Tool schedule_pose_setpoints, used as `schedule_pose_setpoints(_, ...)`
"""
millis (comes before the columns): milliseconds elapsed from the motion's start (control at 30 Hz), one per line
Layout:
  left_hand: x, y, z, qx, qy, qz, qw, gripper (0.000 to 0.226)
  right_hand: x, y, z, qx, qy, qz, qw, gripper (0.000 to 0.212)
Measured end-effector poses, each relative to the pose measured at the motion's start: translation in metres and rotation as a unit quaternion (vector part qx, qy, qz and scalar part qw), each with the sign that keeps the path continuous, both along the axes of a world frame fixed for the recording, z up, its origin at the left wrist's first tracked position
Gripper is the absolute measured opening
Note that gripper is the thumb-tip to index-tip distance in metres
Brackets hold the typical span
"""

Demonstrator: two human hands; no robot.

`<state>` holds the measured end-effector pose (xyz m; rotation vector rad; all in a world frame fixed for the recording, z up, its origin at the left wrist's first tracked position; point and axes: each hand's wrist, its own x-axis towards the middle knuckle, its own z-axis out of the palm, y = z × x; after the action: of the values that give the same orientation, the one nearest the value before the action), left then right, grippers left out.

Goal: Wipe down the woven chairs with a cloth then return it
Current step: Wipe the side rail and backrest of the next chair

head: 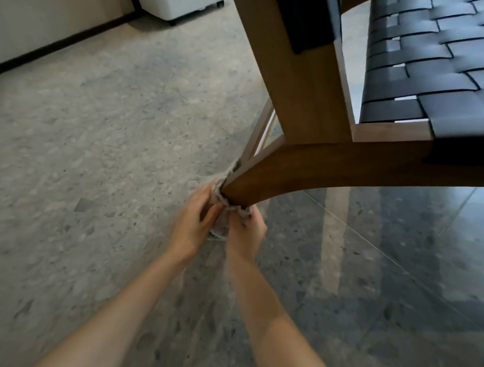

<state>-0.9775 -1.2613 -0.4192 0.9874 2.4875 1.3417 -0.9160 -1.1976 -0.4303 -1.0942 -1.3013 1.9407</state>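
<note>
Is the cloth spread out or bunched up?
Bunched: the pale grey cloth is gathered round the brown wooden chair leg, gripped by left hand and right hand.

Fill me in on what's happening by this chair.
A person is wiping a wooden chair leg just above the speckled floor. The left hand and the right hand both grip a pale cloth bunched around the leg's lower end. The black woven seat sits above, to the right, with no hand on it.

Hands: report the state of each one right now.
Left hand: fingers curled round the cloth at the foot of the chair leg.
Right hand: fingers gripping the same cloth.
</note>
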Motion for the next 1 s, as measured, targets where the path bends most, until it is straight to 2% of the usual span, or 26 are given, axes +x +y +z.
schedule_pose_setpoints(67,0.016,0.011,0.017,0.054,-0.006,0.014,0.998,0.038,0.006,0.003,0.011,0.039,-0.021,-0.05,0.998,0.018)
schedule_pose_setpoints(167,0.033,0.023,0.036,0.073,0.068,-0.023,0.995,0.05,0.022,0.012,0.032,0.071,-0.011,-0.089,0.993,0.022)
schedule_pose_setpoints(233,0.041,0.033,0.054,0.069,0.076,-0.024,0.994,0.052,0.035,0.018,0.046,0.084,0.032,-0.108,0.99,0.02)
schedule_pose_setpoints(333,0.056,0.05,0.077,0.093,0.119,-0.028,0.988,0.06,0.053,0.027,0.069,0.052,0.106,-0.142,0.983,0.014)
schedule_pose_setpoints(533,0.084,0.059,0.093,0.111,0.179,0.051,0.976,0.055,0.084,0.037,0.091,0.041,0.074,-0.192,0.978,0.016)
schedule_pose_setpoints(600,0.094,0.055,0.089,0.135,0.215,0.076,0.964,0.047,0.09,0.029,0.093,0.086,0.056,-0.208,0.973,0.016)
schedule_pose_setpoints(733,0.11,0.049,0.079,0.138,0.225,0.103,0.959,0.023,0.107,0.032,0.087,0.235,0.049,-0.16,0.958,0.021)
schedule_pose_setpoints(833,0.118,0.053,0.08,0.063,0.219,0.131,0.965,0.02,0.122,0.052,0.072,0.34,0.021,-0.098,0.935,0.023)
schedule_pose_setpoints(933,0.12,0.059,0.079,0.008,0.181,0.093,0.979,0.017,0.134,0.07,0.065,0.375,-0.021,-0.034,0.926,0.021)
schedule_pose_setpoints(1000,0.122,0.062,0.081,-0.028,0.152,0.073,0.985,0.023,0.143,0.081,0.071,0.362,-0.064,0.032,0.929,0.017)
